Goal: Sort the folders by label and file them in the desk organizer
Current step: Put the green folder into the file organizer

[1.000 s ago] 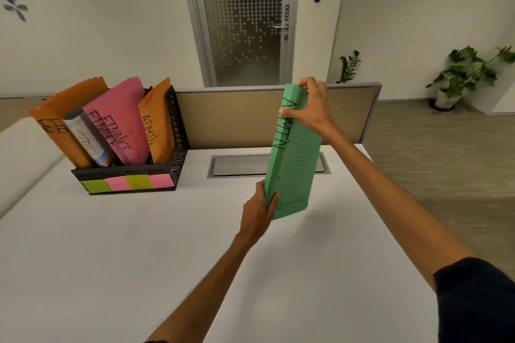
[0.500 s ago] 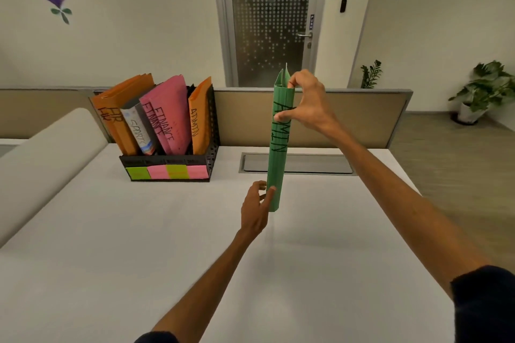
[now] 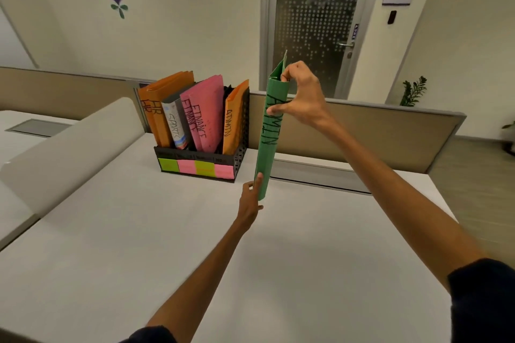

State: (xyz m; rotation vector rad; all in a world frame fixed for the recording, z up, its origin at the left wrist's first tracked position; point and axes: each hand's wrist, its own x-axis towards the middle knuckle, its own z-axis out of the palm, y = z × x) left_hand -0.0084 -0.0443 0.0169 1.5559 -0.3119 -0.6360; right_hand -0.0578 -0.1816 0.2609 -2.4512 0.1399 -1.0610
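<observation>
A green folder [image 3: 269, 142] marked ADMIN stands upright in the air, spine toward me, just right of the black desk organizer [image 3: 239, 160]. My right hand [image 3: 302, 97] pinches its top end between thumb and fingers. My left hand [image 3: 252, 198] holds its bottom end, fingers along the left face. The organizer holds orange HR folders [image 3: 156, 108], a grey SPORTS folder [image 3: 175, 122], pink FINANCE folders [image 3: 204, 117] and an orange ADMIN folder [image 3: 234, 120] at its right end. Green and pink sticky labels [image 3: 195, 168] run along its front.
The organizer stands at the back of a white desk [image 3: 139, 259], against a tan partition [image 3: 376, 136]. A cable slot [image 3: 320, 178] lies in the desk behind the green folder. A white curved divider [image 3: 69, 153] rises at the left.
The green folder has turned edge-on and moved left, closer to the organizer's right end. Both hands keep their hold on it. My view has swung right and nearer.
</observation>
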